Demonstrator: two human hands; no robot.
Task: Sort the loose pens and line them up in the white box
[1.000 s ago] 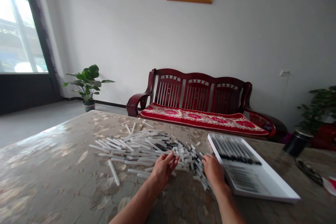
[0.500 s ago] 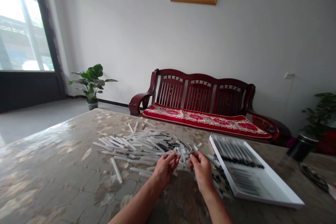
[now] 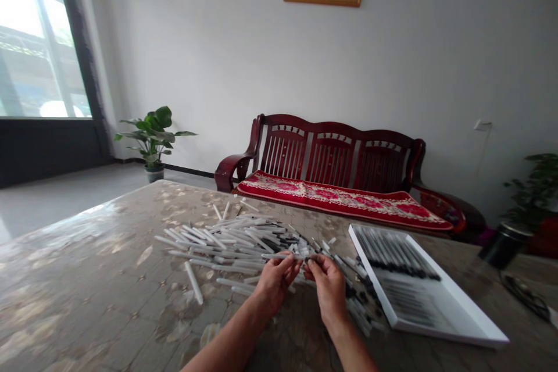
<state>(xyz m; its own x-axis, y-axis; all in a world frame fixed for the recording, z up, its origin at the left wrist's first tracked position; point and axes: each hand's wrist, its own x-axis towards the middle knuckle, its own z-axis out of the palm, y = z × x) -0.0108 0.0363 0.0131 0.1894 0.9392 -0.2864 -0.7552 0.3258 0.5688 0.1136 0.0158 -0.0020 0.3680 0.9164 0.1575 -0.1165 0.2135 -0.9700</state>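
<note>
My left hand [image 3: 274,285] is closed, fingers pinching a slim whitish pen barrel [image 3: 271,256] that lies crosswise. Its right end meets the fingertips of my right hand [image 3: 328,285]. Those fingers are closed on a small dark pen part [image 3: 307,260] at the barrel's end; its exact kind is too small to tell. Beyond and left of my hands spreads a heap of loose white pen barrels [image 3: 218,239]. Small clear caps and black parts [image 3: 364,296] lie to the right of my right hand.
A shallow white box [image 3: 451,334] stands on the right with a row of black-ended pens [image 3: 392,250] inside. The patterned table [image 3: 113,296] carries everything. Behind it is a red wooden bench [image 3: 331,154]. A dark canister [image 3: 505,244] and cable [image 3: 523,296] sit far right.
My right hand has moved left, bringing the small dark part up to the end of the barrel. My left hand has stayed nearly in place.
</note>
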